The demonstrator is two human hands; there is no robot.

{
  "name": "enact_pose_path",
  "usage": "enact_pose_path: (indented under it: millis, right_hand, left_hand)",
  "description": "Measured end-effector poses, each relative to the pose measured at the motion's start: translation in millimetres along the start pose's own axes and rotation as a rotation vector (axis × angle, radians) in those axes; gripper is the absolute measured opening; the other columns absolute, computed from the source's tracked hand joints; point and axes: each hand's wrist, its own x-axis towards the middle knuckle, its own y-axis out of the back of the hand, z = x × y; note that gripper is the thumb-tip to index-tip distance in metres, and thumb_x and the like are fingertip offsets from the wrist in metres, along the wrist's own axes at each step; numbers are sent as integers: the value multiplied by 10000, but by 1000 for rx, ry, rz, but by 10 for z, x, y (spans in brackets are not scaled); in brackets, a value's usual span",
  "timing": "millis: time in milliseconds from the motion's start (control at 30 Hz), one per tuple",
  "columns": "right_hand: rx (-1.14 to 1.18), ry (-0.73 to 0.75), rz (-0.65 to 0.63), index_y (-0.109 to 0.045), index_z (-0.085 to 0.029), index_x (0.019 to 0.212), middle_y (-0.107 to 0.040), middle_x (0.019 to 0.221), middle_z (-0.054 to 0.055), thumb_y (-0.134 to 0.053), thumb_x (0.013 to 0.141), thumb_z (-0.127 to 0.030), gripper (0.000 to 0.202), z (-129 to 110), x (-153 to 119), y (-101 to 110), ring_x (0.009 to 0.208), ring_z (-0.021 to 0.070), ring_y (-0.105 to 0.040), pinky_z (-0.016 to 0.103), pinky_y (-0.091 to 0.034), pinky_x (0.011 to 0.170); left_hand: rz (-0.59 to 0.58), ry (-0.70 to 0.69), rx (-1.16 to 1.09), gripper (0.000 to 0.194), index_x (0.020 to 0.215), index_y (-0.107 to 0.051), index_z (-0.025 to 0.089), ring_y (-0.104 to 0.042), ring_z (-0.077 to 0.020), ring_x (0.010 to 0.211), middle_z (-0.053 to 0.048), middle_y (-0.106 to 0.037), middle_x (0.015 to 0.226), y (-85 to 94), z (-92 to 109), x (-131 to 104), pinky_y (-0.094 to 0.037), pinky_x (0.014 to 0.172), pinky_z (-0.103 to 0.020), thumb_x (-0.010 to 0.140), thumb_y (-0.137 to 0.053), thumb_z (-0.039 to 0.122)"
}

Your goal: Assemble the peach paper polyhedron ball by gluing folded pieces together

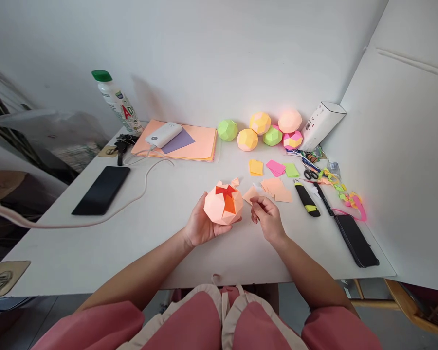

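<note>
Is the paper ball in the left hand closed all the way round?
No, the peach paper ball in the left hand has a gap showing its orange inside.

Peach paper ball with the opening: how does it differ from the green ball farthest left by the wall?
The peach ball has an opening with a deep orange inside; the green ball shows no opening from here.
The peach ball is held in the left grip; the green ball rests on the table, untouched.
The peach ball is pale peach outside; the green ball is light green.
Both are roundish and faceted.
</note>
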Motion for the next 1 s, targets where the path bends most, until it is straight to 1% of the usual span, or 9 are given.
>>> enact_pose_path:
  millis: [233,367,467,533,600,700,833,933,1000]
  right_hand:
    - [-5,-21,-24,-661,-204,898,-366,505,-87,-633,813,-400,216,-8,-12,18,460,84,-343,235,-326,460]
    - [-130,91,-10,-687,-225,926,-503,632,-34,-622,838,-420,223,-42,-24,3,529,104,-432,268,-410,529]
    - [-256,320,-21,-695,-250,946,-610,907,47,-621,851,-451,234,-78,-41,-6,829,177,-589,344,-508,768]
    - [-306,430,-73,-697,-264,977,-598,1091,86,-601,868,-481,261,-100,-59,-7,1091,230,-569,407,-476,955]
    - [-329,451,-172,-693,-269,1006,-560,1226,107,-572,885,-509,295,-118,-80,-7,1245,255,-502,450,-420,1056]
    - [-324,428,-319,-678,-253,979,-528,1319,122,-562,895,-510,295,-133,-109,-15,1314,268,-463,474,-409,1075]
    - [-318,405,-369,-628,-224,796,-543,1325,121,-581,892,-481,278,-134,-128,-29,1295,275,-492,486,-422,1055]
    - [-293,375,-320,-605,-216,749,-557,1299,124,-583,886,-493,309,-131,-135,-30,1269,270,-513,478,-421,1051]
    - [-267,342,-257,-603,-217,757,-560,1280,121,-586,881,-500,309,-129,-140,-30,1249,263,-523,469,-429,1042]
  left_hand:
    - [13,32,6,776,1440,-367,190,-738,-330,931,-185,-685,1121,39,-5,27,-613,536,-291,889,-305,734]
    - [6,82,59,800,1419,-401,197,-751,-329,860,-180,-700,1087,81,-17,32,-590,487,-288,870,-282,767]
    - [-39,157,97,837,1386,-446,173,-756,-322,782,-179,-723,1015,133,-25,47,-582,483,-300,850,-276,793]
    - [-57,216,139,874,1379,-458,161,-753,-322,719,-174,-736,958,167,-34,61,-576,473,-317,828,-277,815]
    - [-61,270,185,928,1386,-454,146,-746,-324,673,-175,-742,910,185,-43,70,-565,456,-327,804,-257,841]
    - [-67,334,227,993,1388,-457,133,-743,-334,693,-185,-741,896,159,-47,63,-545,451,-320,770,-230,877]
    - [-26,287,223,952,1370,-485,145,-726,-361,905,-195,-720,1062,62,-41,25,-572,617,-373,786,-264,863]
    - [-11,163,217,885,1387,-470,136,-676,-345,1051,-199,-661,1228,25,-53,8,-550,806,-429,833,-312,807]
    - [-55,55,230,829,1411,-447,158,-637,-330,1121,-180,-625,1298,28,-68,4,-524,855,-410,844,-396,761]
